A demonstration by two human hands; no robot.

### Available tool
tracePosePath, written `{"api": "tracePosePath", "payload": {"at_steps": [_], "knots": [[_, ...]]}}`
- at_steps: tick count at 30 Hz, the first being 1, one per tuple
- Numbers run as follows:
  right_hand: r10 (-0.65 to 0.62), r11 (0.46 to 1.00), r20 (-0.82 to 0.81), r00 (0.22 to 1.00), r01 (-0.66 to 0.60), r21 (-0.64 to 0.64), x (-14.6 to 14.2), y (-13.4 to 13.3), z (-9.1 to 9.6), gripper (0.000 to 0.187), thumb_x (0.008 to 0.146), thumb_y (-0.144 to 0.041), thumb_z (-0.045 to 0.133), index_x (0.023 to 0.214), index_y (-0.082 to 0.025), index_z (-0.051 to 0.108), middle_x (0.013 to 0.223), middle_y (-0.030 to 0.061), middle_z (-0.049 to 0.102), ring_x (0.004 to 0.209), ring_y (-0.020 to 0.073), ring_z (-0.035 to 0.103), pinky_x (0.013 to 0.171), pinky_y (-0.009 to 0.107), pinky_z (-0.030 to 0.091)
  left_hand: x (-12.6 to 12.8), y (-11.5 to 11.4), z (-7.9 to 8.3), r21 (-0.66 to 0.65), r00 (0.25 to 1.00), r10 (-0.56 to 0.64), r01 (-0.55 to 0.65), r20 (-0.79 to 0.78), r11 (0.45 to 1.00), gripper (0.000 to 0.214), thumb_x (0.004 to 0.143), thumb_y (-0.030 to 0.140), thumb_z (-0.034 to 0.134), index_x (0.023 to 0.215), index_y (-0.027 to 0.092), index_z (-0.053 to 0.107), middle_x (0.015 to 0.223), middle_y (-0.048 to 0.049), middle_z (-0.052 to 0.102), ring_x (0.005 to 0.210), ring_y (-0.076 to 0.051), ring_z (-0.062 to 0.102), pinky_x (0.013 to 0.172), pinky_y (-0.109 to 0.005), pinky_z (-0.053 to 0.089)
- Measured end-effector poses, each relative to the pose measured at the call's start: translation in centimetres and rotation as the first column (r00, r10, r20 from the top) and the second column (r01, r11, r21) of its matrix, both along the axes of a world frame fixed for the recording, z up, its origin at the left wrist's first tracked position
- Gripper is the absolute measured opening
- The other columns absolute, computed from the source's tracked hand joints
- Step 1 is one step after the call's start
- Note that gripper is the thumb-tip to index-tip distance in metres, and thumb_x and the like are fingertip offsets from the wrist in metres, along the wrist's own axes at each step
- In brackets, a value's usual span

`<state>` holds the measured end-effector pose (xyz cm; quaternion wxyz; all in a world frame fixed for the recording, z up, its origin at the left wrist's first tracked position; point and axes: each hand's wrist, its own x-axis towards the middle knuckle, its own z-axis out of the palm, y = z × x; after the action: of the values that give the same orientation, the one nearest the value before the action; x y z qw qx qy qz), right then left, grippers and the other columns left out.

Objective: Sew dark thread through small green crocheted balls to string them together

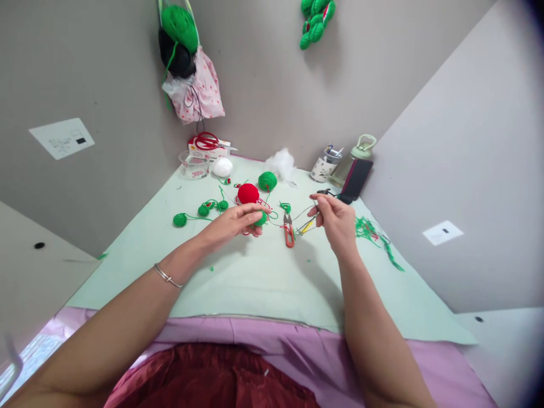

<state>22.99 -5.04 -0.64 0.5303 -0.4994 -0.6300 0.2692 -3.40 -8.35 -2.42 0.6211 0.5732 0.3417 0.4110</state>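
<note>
Your left hand [238,220] curls round a small, round green yarn piece [260,218], thumb and fingers closed on its sides; it sits just above the pale green table cover [263,283], in front of the round red yarn ball [248,193]. Your right hand [338,222] is raised to the right of it, thumb and forefinger pinched together on a thin dark thread [304,211] that trails toward your left hand; whether a needle is also between those fingertips, you cannot tell from here.

Between your hands lie the small snips with orange-red handles [289,233], blades pointing away from you; a slim yellow tool [307,228] lies just beside them, near your right hand. Beyond the red ball rests a larger green yarn ball [267,181]; fluffy white stuffing [283,163] lies behind that; loose green yarn scraps [368,229] spread to the right of your right hand.
</note>
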Motion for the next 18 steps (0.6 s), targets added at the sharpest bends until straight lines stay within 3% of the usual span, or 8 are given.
{"api": "tracePosePath", "payload": {"at_steps": [3,5,7,10,13,15,18], "knots": [[-0.115,0.991,-0.031,0.993,0.117,0.067,2.0,1.0,-0.2,0.035,0.092,-0.047,0.057,0.102,-0.018,0.073,0.086,0.0069,0.073,0.065,0.0165,0.061,0.054,0.027,0.043,-0.2,0.1,-0.1,0.006,0.999,-0.031,0.031,-0.010,1.000,0.050,0.085,0.041,0.072,0.130,0.021,0.064,0.099,-0.0073,0.068,0.094,-0.020,0.067,0.085,-0.034,0.051],[-0.237,0.958,0.111,0.965,0.214,0.192,3.2,1.8,-0.6,0.033,0.093,-0.045,0.055,0.098,-0.019,0.075,0.100,0.0107,0.074,0.091,0.0231,0.066,0.072,0.035,0.051,-0.3,0.1,-0.3,0.029,0.999,-0.033,0.033,-0.024,0.999,0.050,0.087,0.041,0.072,0.131,0.021,0.063,0.100,-0.0075,0.070,0.097,-0.021,0.068,0.087,-0.034,0.050],[-0.353,0.909,0.272,0.895,0.259,0.327,3.7,2.2,-0.8,0.032,0.094,-0.041,0.052,0.091,-0.019,0.075,0.105,0.0123,0.074,0.107,0.0270,0.063,0.094,0.045,0.047,-0.2,0.2,-0.5,0.064,1.000,-0.002,0.004,-0.027,0.998,0.044,0.090,0.043,0.068,0.127,0.020,0.065,0.103,-0.0081,0.071,0.096,-0.020,0.069,0.087,-0.034,0.051],[-0.392,0.882,0.313,0.865,0.257,0.396,2.8,1.8,-0.8,0.033,0.096,-0.039,0.049,0.083,-0.020,0.073,0.105,0.0124,0.074,0.111,0.0272,0.062,0.106,0.049,0.039,0.0,0.1,-0.5,0.120,0.998,0.047,-0.043,-0.031,0.992,0.039,0.090,0.046,0.066,0.117,0.017,0.067,0.104,-0.0084,0.071,0.091,-0.020,0.070,0.086,-0.035,0.052],[-0.193,0.951,0.152,0.969,0.147,0.272,0.4,0.3,-0.5,0.034,0.097,-0.042,0.050,0.084,-0.020,0.071,0.104,0.0100,0.074,0.101,0.0235,0.066,0.094,0.040,0.048,0.3,0.0,-0.4,0.184,0.995,0.081,-0.069,-0.059,0.981,0.037,0.090,0.048,0.064,0.110,0.016,0.068,0.096,-0.0068,0.070,0.082,-0.018,0.069,0.081,-0.034,0.052],[0.040,0.996,0.006,0.999,-0.040,0.081,-1.5,-0.8,-0.5,0.035,0.097,-0.048,0.052,0.093,-0.020,0.073,0.090,0.0077,0.074,0.080,0.0197,0.067,0.076,0.034,0.052,0.4,-0.1,-0.4,0.208,0.990,0.106,-0.086,-0.089,0.974,0.037,0.091,0.049,0.062,0.108,0.016,0.068,0.089,-0.0060,0.070,0.076,-0.017,0.067,0.076,-0.032,0.051],[0.288,0.930,-0.157,0.945,-0.315,-0.189,-4.1,-2.2,-0.7,0.045,0.095,-0.056,0.053,0.109,-0.018,0.072,0.066,0.0032,0.068,0.055,0.0147,0.057,0.056,0.028,0.045,0.6,-0.2,-0.3,0.227,0.983,0.124,-0.091,-0.133,0.970,0.036,0.091,0.047,0.061,0.107,0.016,0.068,0.080,-0.0043,0.069,0.072,-0.017,0.064,0.070,-0.030,0.048]]}}
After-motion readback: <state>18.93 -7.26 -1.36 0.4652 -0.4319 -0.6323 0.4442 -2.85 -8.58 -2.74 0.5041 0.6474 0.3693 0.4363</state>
